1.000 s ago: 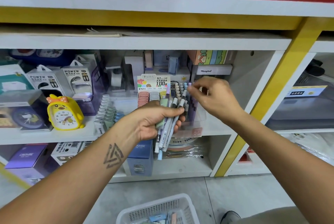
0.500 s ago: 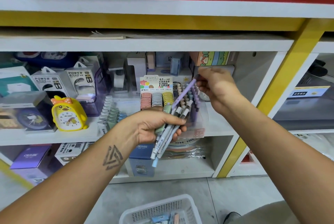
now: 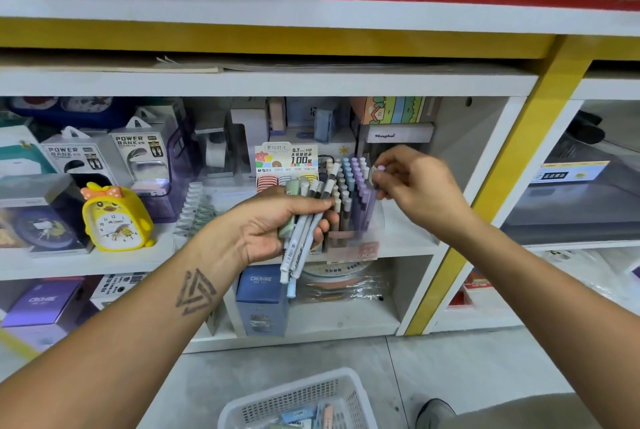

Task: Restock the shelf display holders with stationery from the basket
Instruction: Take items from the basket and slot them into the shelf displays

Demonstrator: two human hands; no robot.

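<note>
I see a slim lilac pen pinched at its rounded cap by my right hand, standing in the clear plastic holder on the white shelf, while my left hand grips a fan of smooth pastel pens above the white mesh basket.

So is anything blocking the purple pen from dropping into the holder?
Nothing visible: the right hand pinches the purple pen at the holder's right side, among other purple pens; the left hand's bundle sits left.
</note>
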